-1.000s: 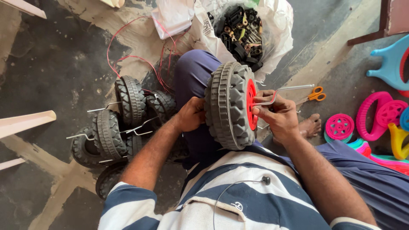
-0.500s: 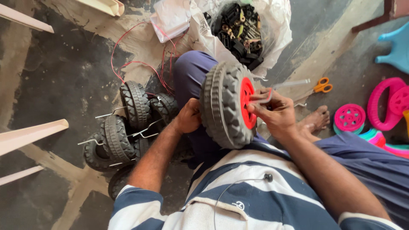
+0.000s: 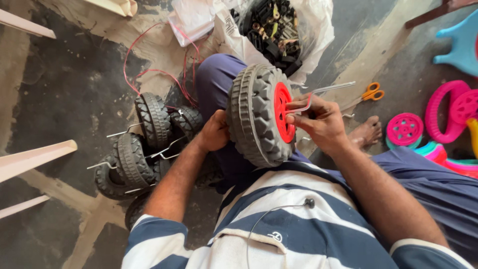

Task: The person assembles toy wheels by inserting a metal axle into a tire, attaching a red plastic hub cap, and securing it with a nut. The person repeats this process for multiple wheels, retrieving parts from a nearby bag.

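A grey treaded toy wheel with a red hub stands on edge over my lap. My left hand presses against its left side. My right hand is at the red hub, fingers closed on a bent metal rod that runs up and to the right from the hub. Below are my striped shirt and both forearms.
A pile of black wheels with metal axles lies on the floor at left beside red wires. A white bag of dark parts sits ahead. Orange scissors, pink wheels and a blue plastic piece are at right.
The view has shifted a little; the wheel sits slightly more upright. My right hand stays at the hub with the rod, the left stays on the wheel's side.
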